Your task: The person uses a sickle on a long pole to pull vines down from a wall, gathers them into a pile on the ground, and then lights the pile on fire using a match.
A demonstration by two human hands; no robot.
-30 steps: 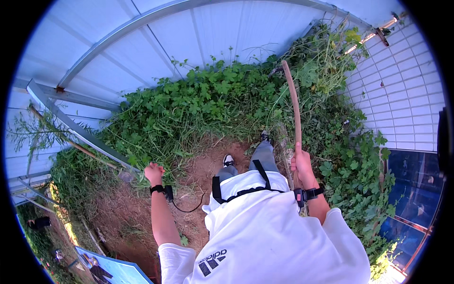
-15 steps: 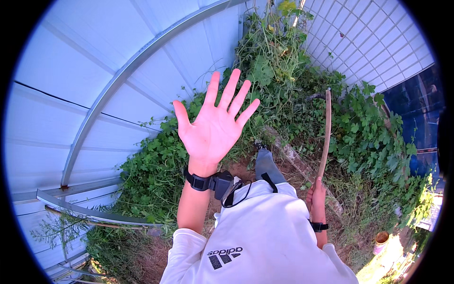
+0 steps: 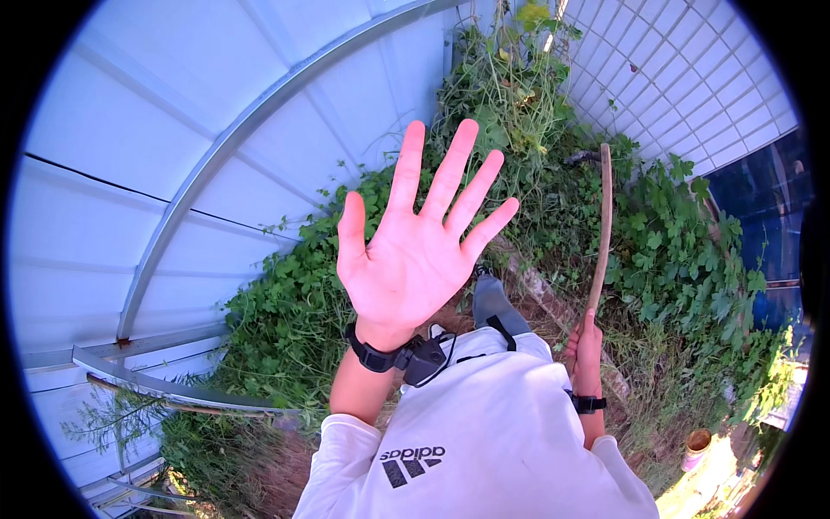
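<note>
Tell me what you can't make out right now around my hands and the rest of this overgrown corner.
All in the head view:
- Wooden stick: lower end hidden by the right hand and forearm.
- Left hand: its back is hidden, since the open palm faces the camera.
- Bucket: contents too small to tell.
- Dark blue panel: right side cut off by the black fisheye rim.

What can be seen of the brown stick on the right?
The brown stick is long, slim and slightly curved, apparently wood, with a blunt upper end. It runs up the picture from the person's right hand, which grips it; any part below the grip is hidden. Green leafy plants lie behind it, but whether it touches them cannot be told.
</note>
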